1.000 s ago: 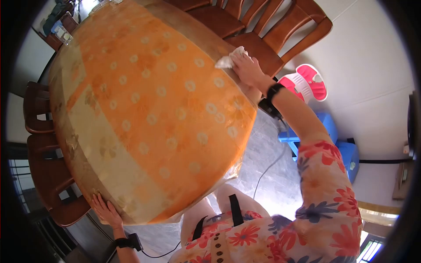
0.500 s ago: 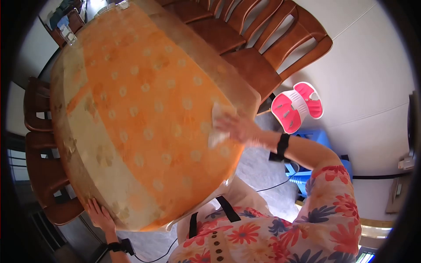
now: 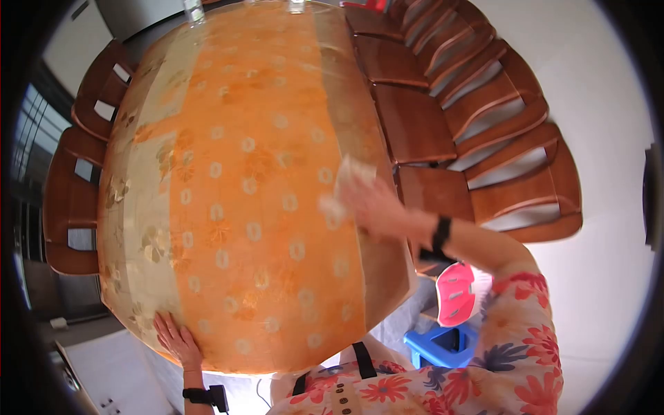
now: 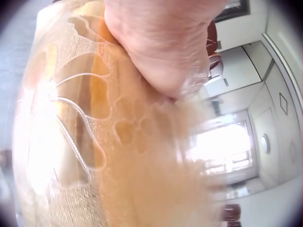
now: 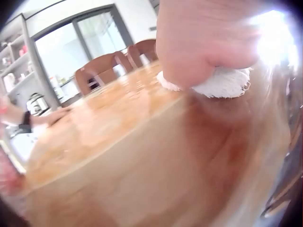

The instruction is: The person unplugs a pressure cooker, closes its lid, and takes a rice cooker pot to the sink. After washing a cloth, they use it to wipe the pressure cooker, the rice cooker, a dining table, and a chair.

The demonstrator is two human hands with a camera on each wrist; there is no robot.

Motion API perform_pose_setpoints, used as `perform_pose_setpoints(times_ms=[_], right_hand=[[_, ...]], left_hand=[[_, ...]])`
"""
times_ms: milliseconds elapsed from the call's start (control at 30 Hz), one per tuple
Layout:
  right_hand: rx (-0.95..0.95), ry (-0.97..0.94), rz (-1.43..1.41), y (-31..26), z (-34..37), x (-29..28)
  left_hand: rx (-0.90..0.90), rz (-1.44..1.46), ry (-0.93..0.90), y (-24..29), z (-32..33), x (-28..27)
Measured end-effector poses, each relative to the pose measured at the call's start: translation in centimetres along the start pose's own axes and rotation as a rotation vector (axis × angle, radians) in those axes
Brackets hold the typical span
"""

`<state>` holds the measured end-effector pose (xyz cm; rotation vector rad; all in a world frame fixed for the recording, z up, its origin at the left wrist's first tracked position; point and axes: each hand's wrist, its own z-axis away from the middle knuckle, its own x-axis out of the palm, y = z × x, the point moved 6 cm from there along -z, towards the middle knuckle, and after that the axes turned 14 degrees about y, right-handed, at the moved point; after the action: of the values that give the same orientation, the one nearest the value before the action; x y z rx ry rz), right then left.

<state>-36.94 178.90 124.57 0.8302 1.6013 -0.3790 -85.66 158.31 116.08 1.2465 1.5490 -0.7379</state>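
My right hand [image 3: 373, 204] holds a white cloth [image 3: 356, 169] down on the orange patterned tablecloth [image 3: 242, 277], by its brown right-hand border. Motion blurs this hand in the head view. From the right wrist, the frayed edge of the cloth [image 5: 222, 84] sticks out beneath the hand [image 5: 208, 42]. At the table's near left corner my left hand [image 3: 178, 340] rests flat, fingers spread, with nothing in it. The left wrist view shows the heel of that hand [image 4: 165, 42] against the clear, glossy cover over the tablecloth.
Brown wooden chairs [image 3: 422, 128] line the table's right side, and others [image 3: 72, 200] stand on the left. Glass-like containers [image 3: 194, 10] stand at the far end. A pink-and-white seat [image 3: 456, 294] and a blue stool [image 3: 443, 346] are on the floor at right.
The right hand came nearer along the table's right side with the cloth, then shifted slightly. The head view has turned, bringing more right-side chairs into sight. The left hand stays at the near left edge.
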Motion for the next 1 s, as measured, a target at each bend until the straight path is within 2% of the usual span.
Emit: perform_pose_setpoints(times_ms=[67, 167, 233, 300, 333, 367, 400, 433, 467, 500, 533, 567, 600, 667, 733, 800, 833, 867, 933, 1000], right_hand=[[-0.168, -0.054, -0.187, -1.7, 0.5, -0.7], [-0.273, -0.135, -0.107, 6.7, -5.4, 1.6], [-0.137, -0.056, 0.083, 15.9, -13.0, 4.7], [0.146, -0.213, 0.099, 26.0, -21.1, 10.4], [0.351, -0.142, 0.085, 31.5, -24.5, 14.9], [0.481, -0.183, 0.087, 35.4, -28.4, 18.4], [0.516, -0.181, 0.021, 38.0, -32.3, 21.6], [0.617, -0.254, 0.073, 39.8, -36.0, 26.1], [0.653, -0.243, 0.069, 40.0, -39.8, 29.8], [0.63, -0.145, 0.054, 39.7, -43.8, 33.2], [0.683, -0.17, 0.061, 39.8, -47.3, 36.6], [0.736, -0.196, 0.07, 38.4, -51.0, 38.2], [0.716, -0.2, 0.058, 38.9, -53.9, 42.5], [0.374, 0.009, 0.002, 38.3, -59.7, 46.7], [0.295, 0.145, -0.021, 32.4, -63.5, 44.1], [0.073, 0.086, -0.665, 23.3, -65.7, 40.7], [-0.224, 0.395, -0.487, 17.6, -65.3, 39.1], [-0.305, 0.321, -0.604, 11.1, -63.9, 33.3], [-0.384, 0.333, -0.668, 1.5, -58.6, 28.2], [-0.407, 0.332, -0.69, -4.3, -55.8, 24.4]], left_hand=[[-0.023, -0.078, -0.019, 0.3, -4.5, 0.6], [-0.033, -0.07, -0.029, 0.8, -10.6, 3.5], [-0.04, -0.063, -0.03, 0.9, -14.0, 5.9], [-0.046, -0.058, -0.027, 1.0, -17.2, 8.9], [-0.037, -0.053, -0.029, 0.9, -18.9, 10.9], [-0.028, -0.047, -0.03, 0.6, -20.6, 13.2], [-0.046, -0.053, -0.033, 0.0, -22.5, 15.8], [-0.028, -0.045, -0.035, -0.6, -24.0, 18.3], [-0.01, -0.037, -0.037, -1.5, -25.6, 21.2], [-0.032, -0.051, -0.046, -2.8, -27.2, 24.3], [-0.031, -0.025, -0.047, -3.9, -28.8, 27.2], [-0.03, 0.002, -0.047, -5.1, -30.1, 29.5], [-0.048, -0.011, -0.052, -6.5, -31.1, 31.3], [-0.015, 0.039, -0.041, -7.9, -32.8, 33.1], [-0.019, 0.047, -0.032, -8.9, -34.0, 32.8], [-0.023, 0.054, -0.023, -9.7, -34.6, 30.8], [-0.01, 0.055, -0.019, -10.3, -34.7, 29.4], [0.002, 0.056, -0.015, -11.0, -34.6, 27.9], [-0.008, 0.059, -0.011, -13.5, -34.1, 25.6], [-0.017, 0.061, -0.008, -16.8, -33.1, 23.2]])
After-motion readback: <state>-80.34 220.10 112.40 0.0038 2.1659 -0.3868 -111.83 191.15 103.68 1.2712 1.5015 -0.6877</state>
